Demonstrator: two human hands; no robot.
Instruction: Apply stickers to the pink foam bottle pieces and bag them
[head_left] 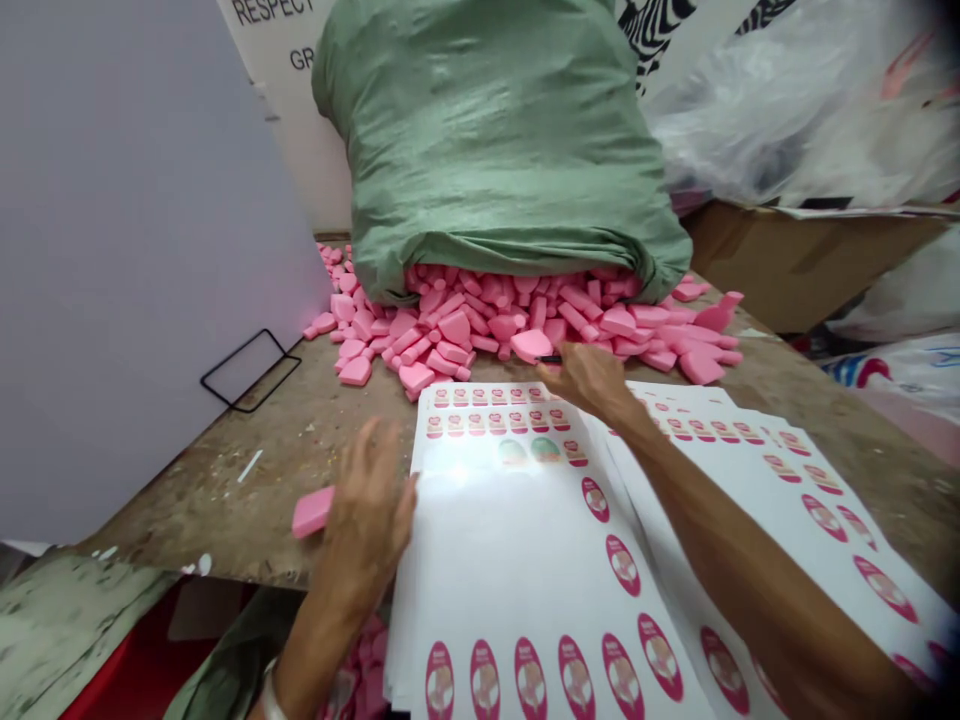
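Observation:
My left hand (367, 510) is blurred, its fingers stretched out beside the left edge of a sticker sheet. A flat pink plastic piece (313, 512) lies on the table against that hand's outer side. Reaching over the sheets, my right hand (589, 378) is closed around a thin black tool (550, 359), whose tip points left. That tip meets a pale pink plastic piece (531, 346) at the front of the pile. Between my arms lies a stack of white sticker sheets (495, 560) with pink oval and small label stickers; part of its top sheet is bare.
A green cloth sack (495, 150) spills a heap of pink pieces (450, 330) onto the worn table (300, 430). More sticker sheets (750, 470) lie right. A black wire frame (251, 372) leans on a pale panel (150, 250). A cardboard box (810, 255) stands back right.

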